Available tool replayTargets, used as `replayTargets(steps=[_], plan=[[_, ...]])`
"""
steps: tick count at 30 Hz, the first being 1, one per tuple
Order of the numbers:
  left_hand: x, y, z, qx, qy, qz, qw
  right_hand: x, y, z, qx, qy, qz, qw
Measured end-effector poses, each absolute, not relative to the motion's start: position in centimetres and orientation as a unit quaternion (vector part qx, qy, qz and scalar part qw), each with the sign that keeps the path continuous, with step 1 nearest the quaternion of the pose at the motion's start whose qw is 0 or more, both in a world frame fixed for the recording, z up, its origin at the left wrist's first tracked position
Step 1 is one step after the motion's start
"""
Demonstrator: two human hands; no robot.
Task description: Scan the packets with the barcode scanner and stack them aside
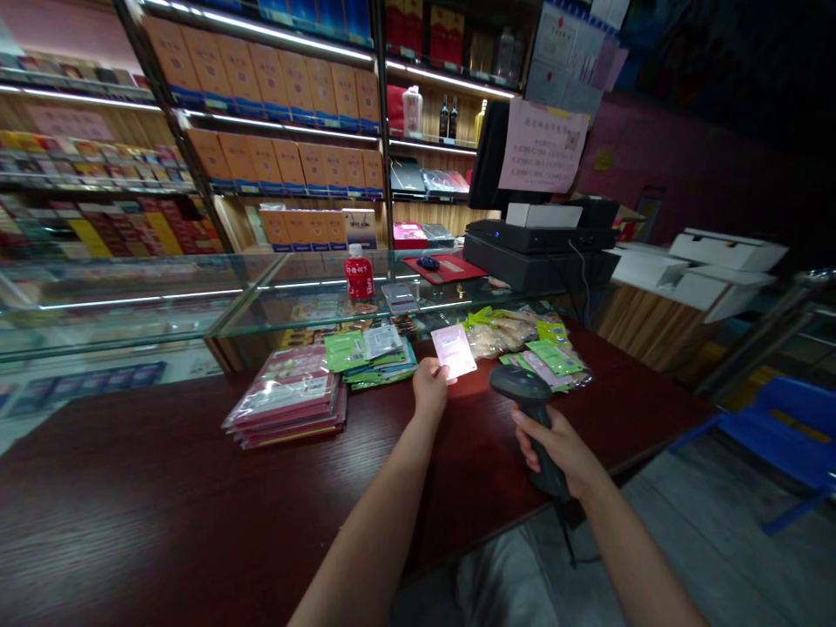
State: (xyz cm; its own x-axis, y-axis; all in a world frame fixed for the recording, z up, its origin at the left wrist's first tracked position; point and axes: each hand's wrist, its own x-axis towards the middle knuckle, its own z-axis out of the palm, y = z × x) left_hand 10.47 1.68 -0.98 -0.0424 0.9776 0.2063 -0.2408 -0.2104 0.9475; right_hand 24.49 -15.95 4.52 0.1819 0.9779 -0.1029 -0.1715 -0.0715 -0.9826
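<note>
Between the thumb and fingers of my left hand (431,386) is a small pale pink packet (454,351), held by its lower left corner just above the table. My right hand (552,444) is wrapped round the grip of a dark barcode scanner (522,383), whose head tilts toward the packet without touching it. Beyond the scanner lie green and pink packets (552,361) and clear bags with pale contents (500,335). Left of my left hand, green packets (346,351) and a silver one (382,341) rest in a pile beside a stack of pink plastic-wrapped packs (291,392).
A glass display counter (261,318) runs along the table's back edge. On it stand a red bottle (358,274) and a phone-like flat device (400,298). A monitor (489,157) and black till (535,252) are at back right. A blue chair (784,427) stands right.
</note>
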Motion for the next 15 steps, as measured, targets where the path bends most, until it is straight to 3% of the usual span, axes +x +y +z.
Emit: replayTargets(steps=[10, 15], plan=[[10.4, 1.6, -0.7, 0.463, 0.366, 0.608, 0.531, 24.9, -14.8, 4.4, -0.5, -0.349, 0.523, 0.596], [10.5, 1.6, -0.8, 0.458, 0.359, 0.614, 0.533, 26.3, -12.7, 4.2, -0.396, -0.288, 0.583, 0.649]])
